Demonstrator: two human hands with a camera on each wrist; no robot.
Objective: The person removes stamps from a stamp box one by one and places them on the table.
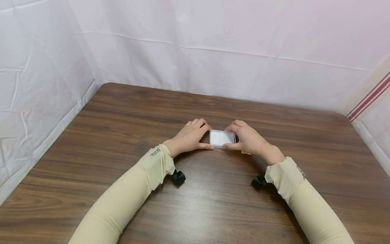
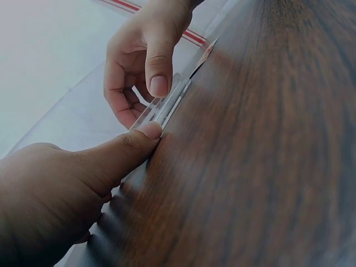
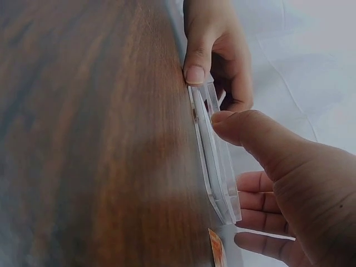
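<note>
Mid-tabletop (image 1: 122, 203), both hands pinch the ends of a clear flat case (image 1: 222, 138) lying flat: left hand (image 1: 189, 137) on its left end, right hand (image 1: 248, 139) on its right. The case looks closed; opening seems barely begun.

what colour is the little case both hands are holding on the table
The case is clear plastic with a white inside, held between the left hand and right hand; the head view shows it best.

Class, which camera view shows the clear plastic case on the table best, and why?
The head view: the clear case lies flat on the table, its whole top visible between the left hand and right hand. Both wrist views show only its thin edge, side on, with thumbs pressed against it.
</note>
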